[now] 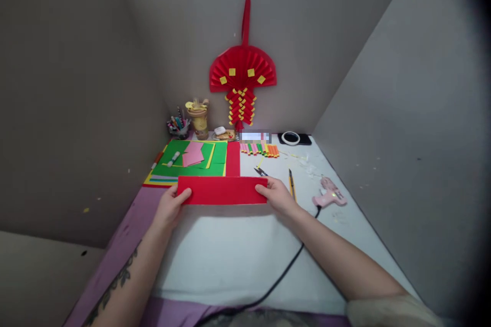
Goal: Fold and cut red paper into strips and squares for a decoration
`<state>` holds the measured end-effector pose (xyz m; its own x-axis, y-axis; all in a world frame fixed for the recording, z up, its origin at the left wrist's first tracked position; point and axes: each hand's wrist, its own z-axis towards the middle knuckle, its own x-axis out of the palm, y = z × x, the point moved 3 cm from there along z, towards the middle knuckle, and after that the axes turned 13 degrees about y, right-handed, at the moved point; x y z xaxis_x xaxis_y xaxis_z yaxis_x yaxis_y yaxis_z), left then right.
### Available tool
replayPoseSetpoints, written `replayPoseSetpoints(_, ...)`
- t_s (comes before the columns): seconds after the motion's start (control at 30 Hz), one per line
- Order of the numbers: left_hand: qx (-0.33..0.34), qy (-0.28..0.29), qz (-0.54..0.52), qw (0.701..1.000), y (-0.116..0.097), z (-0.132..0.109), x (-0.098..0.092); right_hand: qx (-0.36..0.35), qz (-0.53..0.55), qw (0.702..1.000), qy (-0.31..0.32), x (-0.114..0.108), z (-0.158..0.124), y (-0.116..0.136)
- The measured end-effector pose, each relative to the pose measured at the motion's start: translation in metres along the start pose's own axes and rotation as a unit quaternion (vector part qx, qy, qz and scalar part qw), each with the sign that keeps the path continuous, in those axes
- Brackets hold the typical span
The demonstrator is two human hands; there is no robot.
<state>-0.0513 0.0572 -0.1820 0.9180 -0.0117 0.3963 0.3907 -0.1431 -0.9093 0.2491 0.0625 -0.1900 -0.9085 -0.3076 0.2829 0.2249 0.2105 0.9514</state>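
A long red paper strip (222,190) lies crosswise on the white table (230,255). My left hand (171,207) pinches its left end, thumb on top. My right hand (276,195) grips its right end the same way. Both hands are closed on the paper. A second red strip (232,158) runs away from it toward the wall, beside a stack of green, yellow and pink sheets (192,161).
Small scissors (261,171), a craft knife (291,183) and a pink glue gun (329,195) with a black cord (276,281) lie to the right. Rolled paper tubes (260,149), a tape roll (290,138), pen cup (178,126) and jar (198,118) line the back. A red paper fan ornament (241,79) hangs on the wall.
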Motion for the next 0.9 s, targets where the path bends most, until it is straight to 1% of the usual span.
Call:
replayPoseSetpoints(0.07,0.046,-0.053,-0.126,0.99,-0.001,0.005,0.02,-0.041,0.056,0.997,-0.035,0.015,0.006,0.005)
replayPoseSetpoints(0.1,0.053,-0.053,-0.147,0.986,0.001,0.007,0.034,-0.065,0.089,0.993,-0.05,0.024,0.009,0.006)
replayPoseSetpoints(0.13,0.051,-0.04,-0.155,0.986,0.004,0.009,0.051,-0.085,0.118,0.988,-0.059,0.033,0.012,0.007)
replayPoseSetpoints(0.2,0.022,0.023,-0.17,0.985,0.013,0.013,0.085,-0.098,0.151,0.982,-0.061,0.049,0.018,0.006)
replayPoseSetpoints(0.23,0.028,0.031,-0.167,0.985,0.017,0.015,0.097,-0.096,0.153,0.982,-0.057,0.053,0.019,0.006)
replayPoseSetpoints(0.3,0.06,0.012,-0.139,0.988,0.024,0.018,0.109,-0.085,0.128,0.987,-0.053,0.054,0.02,0.005)
replayPoseSetpoints(0.37,0.068,-0.01,-0.093,0.993,0.031,0.021,0.109,-0.077,0.069,0.993,-0.056,0.044,0.019,0.006)
replayPoseSetpoints(0.47,0.048,-0.017,-0.041,0.998,0.041,0.024,0.099,-0.073,-0.065,0.993,-0.062,0.026,0.019,0.011)
replayPoseSetpoints(0.53,0.038,-0.006,-0.033,0.999,0.047,0.025,0.094,-0.078,-0.166,0.981,-0.065,0.02,0.02,0.014)
replayPoseSetpoints(0.63,0.016,0.01,-0.044,0.999,0.052,0.023,0.094,-0.077,-0.269,0.958,-0.066,0.021,0.023,0.013)
replayPoseSetpoints(0.7,-0.005,0.012,-0.055,0.998,0.053,0.022,0.095,-0.072,-0.302,0.948,-0.069,0.024,0.023,0.012)
replayPoseSetpoints(0.77,-0.017,0.007,-0.067,0.998,0.052,0.021,0.095,-0.078,-0.318,0.941,-0.084,0.021,0.023,0.013)
replayPoseSetpoints(0.83,-0.016,0.001,-0.081,0.997,0.048,0.021,0.095,-0.086,-0.314,0.939,-0.114,0.009,0.022,0.019)
replayPoseSetpoints(0.9,-0.015,-0.003,-0.087,0.996,0.045,0.021,0.093,-0.083,-0.32,0.933,-0.145,-0.009,0.022,0.028)
